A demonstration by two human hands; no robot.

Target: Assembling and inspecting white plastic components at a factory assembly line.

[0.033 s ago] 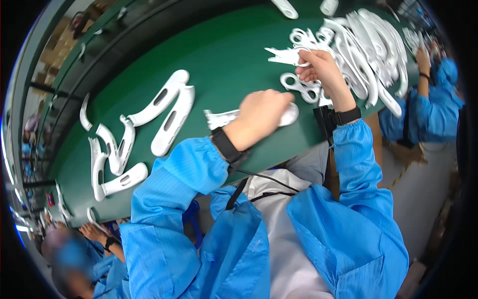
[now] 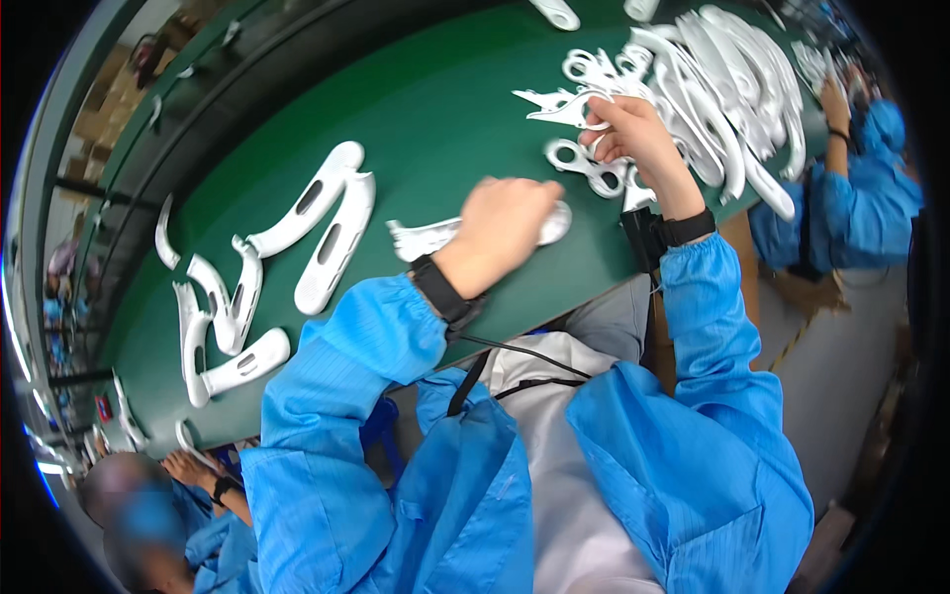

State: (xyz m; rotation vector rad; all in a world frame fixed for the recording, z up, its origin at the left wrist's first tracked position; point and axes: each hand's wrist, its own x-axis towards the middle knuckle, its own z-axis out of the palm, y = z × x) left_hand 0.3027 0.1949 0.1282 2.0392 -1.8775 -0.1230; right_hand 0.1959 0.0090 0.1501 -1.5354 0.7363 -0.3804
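My left hand (image 2: 503,226) is closed over a long, curved white plastic part (image 2: 421,241) lying low over the green table. The part's notched end sticks out to the left of the hand and its rounded end to the right; my palm hides the middle. My right hand (image 2: 635,137) pinches a small white plastic piece with pointed prongs (image 2: 554,105) between thumb and fingers, prongs to the left. Just below that hand lies a white double-ring piece (image 2: 594,170), and more ring-ended pieces (image 2: 589,67) lie beyond it.
A heap of long white curved parts (image 2: 727,94) fills the right of the green table (image 2: 426,129). Several slotted white parts (image 2: 336,243) lie on the left. Co-workers in blue sleeves (image 2: 861,223) sit at right and lower left. A dark rail (image 2: 327,61) runs along the far side.
The whole view has shifted slightly. My left hand and the long part under it sit a little farther left; my right hand keeps its pinch on the pronged piece.
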